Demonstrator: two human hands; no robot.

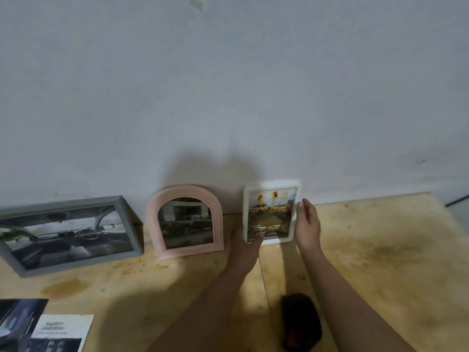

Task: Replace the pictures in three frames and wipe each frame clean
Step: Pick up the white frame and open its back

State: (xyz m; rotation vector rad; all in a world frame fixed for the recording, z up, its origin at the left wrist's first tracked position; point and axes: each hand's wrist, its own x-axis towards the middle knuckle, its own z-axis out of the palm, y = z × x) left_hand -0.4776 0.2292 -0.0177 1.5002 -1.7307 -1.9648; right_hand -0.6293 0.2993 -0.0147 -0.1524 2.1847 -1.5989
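Note:
Three frames lean against the wall on a wooden table. A grey frame [127, 224] at the left holds a car-interior picture. The pink arched frame [153, 222] in the middle shows a dark truck. At the right stands a white frame [272, 185] with a yellow-truck picture. My left hand [245, 246] grips its lower left corner, thumb on the front. My right hand [308, 223] lies against its right edge with fingers straight. A dark cloth [300, 322] lies on the table between my forearms.
Loose printed pictures [63, 331], one headed "SAFETY", lie at the table's front left. The table [380, 262] has stains and a seam running toward the white frame. The grey wall [228, 97] stands directly behind the frames.

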